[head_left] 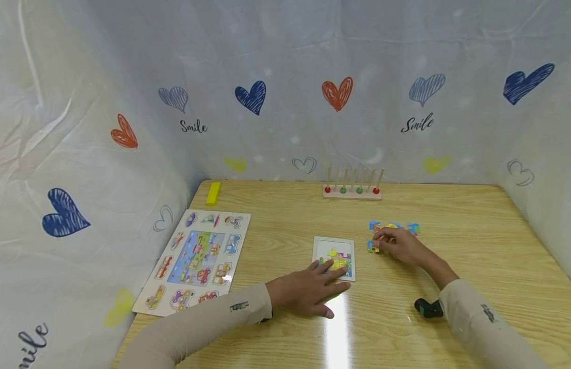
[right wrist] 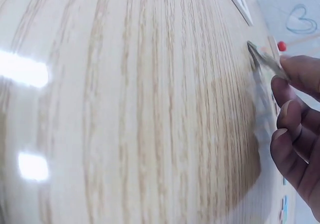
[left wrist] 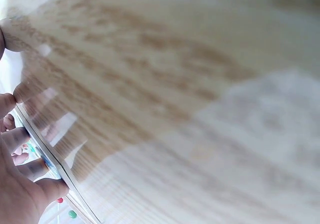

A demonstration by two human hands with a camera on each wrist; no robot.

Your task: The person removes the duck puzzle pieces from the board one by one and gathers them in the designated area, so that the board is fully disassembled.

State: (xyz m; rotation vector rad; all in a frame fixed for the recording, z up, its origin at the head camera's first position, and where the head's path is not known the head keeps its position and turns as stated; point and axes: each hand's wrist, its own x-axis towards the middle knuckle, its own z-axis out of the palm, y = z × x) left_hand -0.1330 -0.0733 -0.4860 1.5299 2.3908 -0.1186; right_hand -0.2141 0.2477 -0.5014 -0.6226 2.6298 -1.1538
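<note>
Puzzle piece [right wrist: 270,62] sits pinched between the thumb and fingertip of your right hand [head_left: 400,246], the other fingers loosely bent, to the right of the puzzle board [head_left: 333,239] and on the near side of the loose pieces [head_left: 413,228]; whether it touches the table [head_left: 285,205] cannot be told. Your right forearm slants in from the near right, wrist bent toward the left. Your left hand [head_left: 308,292] reaches in from the near left, palm down and fingers spread apart, some over the board's near part, thumb stretched nearer and off it.
</note>
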